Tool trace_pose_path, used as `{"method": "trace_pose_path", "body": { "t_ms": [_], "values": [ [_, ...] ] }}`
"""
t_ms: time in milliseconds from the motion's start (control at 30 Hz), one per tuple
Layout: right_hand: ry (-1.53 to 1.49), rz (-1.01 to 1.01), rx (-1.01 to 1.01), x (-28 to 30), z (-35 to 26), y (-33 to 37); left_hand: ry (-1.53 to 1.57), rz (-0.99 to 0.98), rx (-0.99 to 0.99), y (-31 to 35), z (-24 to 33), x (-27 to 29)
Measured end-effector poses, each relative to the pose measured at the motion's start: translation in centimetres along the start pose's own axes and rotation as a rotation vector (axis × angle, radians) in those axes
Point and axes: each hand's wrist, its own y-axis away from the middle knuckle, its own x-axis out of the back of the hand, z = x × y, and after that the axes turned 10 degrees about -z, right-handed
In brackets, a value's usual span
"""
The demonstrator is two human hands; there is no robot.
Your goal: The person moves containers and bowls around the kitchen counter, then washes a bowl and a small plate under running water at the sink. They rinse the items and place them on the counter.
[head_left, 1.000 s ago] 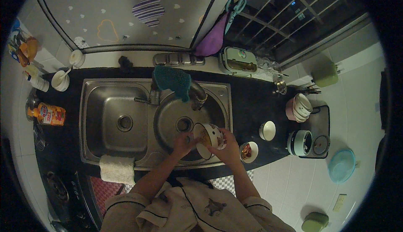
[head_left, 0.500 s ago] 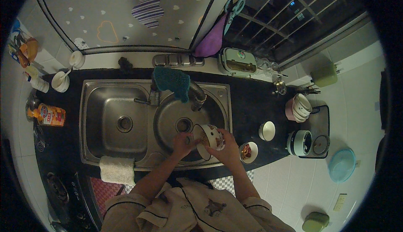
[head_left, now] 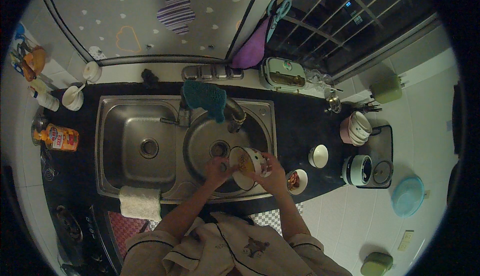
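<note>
My right grip (head_left: 270, 172) pinches the rim of a tilted bowl (head_left: 248, 163) over the round sink basin (head_left: 205, 138); my left grip (head_left: 218, 168), fingers curled, presses its near side.

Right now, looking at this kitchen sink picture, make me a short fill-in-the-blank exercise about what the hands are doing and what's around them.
1. The right hand holds a patterned ____ tilted over the sink.
2. The left hand is over the ____ basin of the double sink.
3. A teal cloth hangs over the ____.
4. A folded white towel lies on the sink's ____ edge.

Missing words: bowl; right; faucet; front
</note>
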Motion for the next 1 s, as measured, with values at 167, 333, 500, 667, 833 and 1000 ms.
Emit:
{"method": "trace_pose_path", "body": {
  "t_ms": [167, 333, 500, 667, 833, 1000],
  "values": [
    [-0.468, -0.074, -0.069, 0.3, 2.9, -0.2, 0.131, -0.007, -0.043, -0.3, -2.0, 0.2],
    [-0.731, -0.090, -0.102, 0.0, 3.3, 0.4, 0.112, -0.016, -0.059, -0.9, -2.0, 1.4],
    [-1.037, -0.087, -0.196, -1.0, 5.9, 1.1, 0.218, 0.024, -0.156, -1.0, -0.5, 2.7],
    [-1.351, -0.215, -0.197, -1.3, 7.8, 2.1, 0.300, -0.048, -0.243, -1.9, 0.6, 3.7],
    [-1.772, -0.281, 0.080, -0.4, 8.2, 1.8, 0.416, -0.167, 0.292, 1.5, -5.5, 3.5],
    [-1.775, 0.023, -0.003, 0.3, 14.2, -1.7, -0.066, -0.419, 0.524, 2.0, 0.2, 6.5]
  ]
}}
